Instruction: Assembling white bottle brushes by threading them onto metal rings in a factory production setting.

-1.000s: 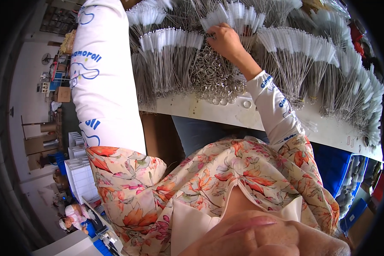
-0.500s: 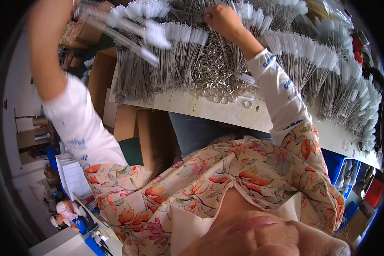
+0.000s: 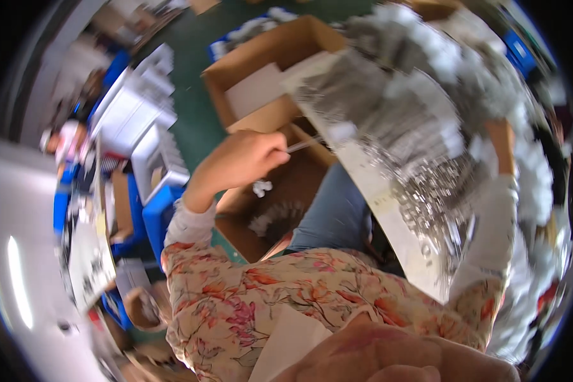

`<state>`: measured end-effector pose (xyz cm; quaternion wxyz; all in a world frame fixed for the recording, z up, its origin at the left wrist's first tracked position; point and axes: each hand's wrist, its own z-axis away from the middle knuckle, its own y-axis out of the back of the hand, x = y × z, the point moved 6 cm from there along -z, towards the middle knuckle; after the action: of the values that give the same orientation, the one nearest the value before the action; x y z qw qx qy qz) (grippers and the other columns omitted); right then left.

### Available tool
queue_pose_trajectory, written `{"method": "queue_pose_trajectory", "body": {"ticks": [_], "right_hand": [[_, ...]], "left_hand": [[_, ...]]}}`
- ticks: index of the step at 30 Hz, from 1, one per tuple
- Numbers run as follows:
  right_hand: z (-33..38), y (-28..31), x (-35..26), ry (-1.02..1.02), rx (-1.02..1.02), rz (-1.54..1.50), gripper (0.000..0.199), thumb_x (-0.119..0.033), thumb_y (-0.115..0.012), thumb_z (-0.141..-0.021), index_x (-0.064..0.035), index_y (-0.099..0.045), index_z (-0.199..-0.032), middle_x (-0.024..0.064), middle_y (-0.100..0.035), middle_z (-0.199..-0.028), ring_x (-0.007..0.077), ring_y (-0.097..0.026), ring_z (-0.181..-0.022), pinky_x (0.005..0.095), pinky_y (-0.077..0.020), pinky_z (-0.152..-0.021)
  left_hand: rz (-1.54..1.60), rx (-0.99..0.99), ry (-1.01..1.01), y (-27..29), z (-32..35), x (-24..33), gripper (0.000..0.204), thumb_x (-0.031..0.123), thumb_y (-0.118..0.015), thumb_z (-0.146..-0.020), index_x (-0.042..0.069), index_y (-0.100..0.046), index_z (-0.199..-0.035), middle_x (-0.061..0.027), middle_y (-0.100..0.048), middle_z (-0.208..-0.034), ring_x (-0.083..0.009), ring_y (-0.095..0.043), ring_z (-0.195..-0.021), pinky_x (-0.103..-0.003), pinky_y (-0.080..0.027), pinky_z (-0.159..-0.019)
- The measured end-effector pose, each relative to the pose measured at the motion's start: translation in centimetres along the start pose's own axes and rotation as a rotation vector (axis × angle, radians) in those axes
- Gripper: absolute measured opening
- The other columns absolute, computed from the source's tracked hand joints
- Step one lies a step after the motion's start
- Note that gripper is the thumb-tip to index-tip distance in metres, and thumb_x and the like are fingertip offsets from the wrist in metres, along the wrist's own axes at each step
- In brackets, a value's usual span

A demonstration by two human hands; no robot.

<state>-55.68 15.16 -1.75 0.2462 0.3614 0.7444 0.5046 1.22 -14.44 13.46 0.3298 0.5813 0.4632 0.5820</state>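
Observation:
My left hand (image 3: 251, 158) is closed around a few thin wire brushes (image 3: 304, 145), above an open cardboard box (image 3: 239, 235). Their wires stick out to the right, toward a blurred white tip. A small white tuft (image 3: 261, 188) shows just below the fist. More white-bristled brushes (image 3: 277, 216) lie inside the box. My right hand (image 3: 500, 137) reaches over the bench among dense heaps of wire brushes (image 3: 420, 102); its fingers are smeared and partly hidden. Near my right forearm, a pile of metal rings (image 3: 426, 194) is spread out.
The white bench edge (image 3: 388, 207) runs diagonally beside my legs. Another open cardboard box (image 3: 264, 67) stands beyond the first. White trays (image 3: 134, 114) and a blue bin (image 3: 162, 213) are on the left, and another person (image 3: 70, 140) is farther off.
The view has swung left. My left hand has come down from the upper left with the brushes, over the box. My right hand now sits farther right in the picture, still over the bench.

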Motion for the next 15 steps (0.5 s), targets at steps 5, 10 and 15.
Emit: {"method": "queue_pose_trajectory", "body": {"ticks": [5,10,15], "right_hand": [[-1.0,-1.3,4.3,-0.638,-0.200,-0.647,0.049,-0.047,-0.063,-0.076,-0.0067,-0.064,-0.103,0.0086,-0.062,-0.063,0.0221,-0.061,-0.060,0.0355,-0.0486,-0.057],[4.1,10.7,-6.1,-0.393,0.268,-0.381,0.043,-0.045,-0.063,-0.080,-0.0099,-0.064,-0.105,0.0013,-0.056,-0.065,0.0075,-0.049,-0.049,0.0241,-0.0347,-0.040],[19.8,13.0,-35.1,0.327,-1.203,-1.544,0.050,-0.047,-0.056,-0.080,-0.0018,-0.063,-0.101,0.0102,-0.066,-0.087,0.0182,-0.064,-0.070,0.0291,-0.0513,-0.062]], "left_hand": [[0.206,-0.301,0.208,-3.3,3.3,-1.5,0.018,0.018,-0.060,-0.082,0.002,-0.062,-0.087,-0.0121,-0.062,-0.065,-0.0242,-0.061,-0.060,-0.033,-0.045,-0.056],[0.172,-0.333,0.244,-4.1,3.7,-1.3,0.026,0.020,-0.066,-0.078,0.001,-0.062,-0.096,-0.0122,-0.061,-0.066,-0.0235,-0.060,-0.059,-0.033,-0.044,-0.056],[0.178,-0.007,0.207,-3.2,2.6,-0.5,0.029,0.015,-0.068,-0.077,0.002,-0.060,-0.101,-0.0114,-0.060,-0.064,-0.0222,-0.056,-0.054,-0.032,-0.043,-0.053]]}}
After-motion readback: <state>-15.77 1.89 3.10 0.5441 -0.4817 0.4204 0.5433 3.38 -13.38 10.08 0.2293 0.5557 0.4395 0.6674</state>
